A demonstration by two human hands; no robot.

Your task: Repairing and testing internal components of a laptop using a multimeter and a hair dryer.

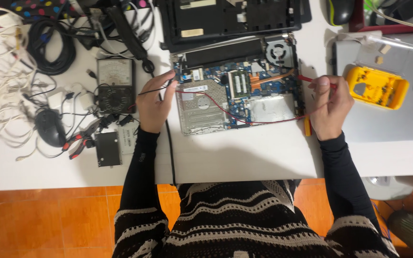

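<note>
Clothing, seen from above: dark knit over black under-sleeves.

Left hand (155, 102) and right hand (330, 107) bare, no gloves, no rings or watch visible. Both forearms in tight black sleeves reaching the wrists; left sleeve carries a small pale marking near the cuff. Over these, a black knitted top with cream zigzag and dotted bands across the chest and upper arms.

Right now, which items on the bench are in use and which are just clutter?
In use:
left hand on black probe
right hand on red probe
opened laptop board
analog multimeter

Lying about:
pliers
black mouse
cable pile
yellow bit case
closed silver laptop
</note>
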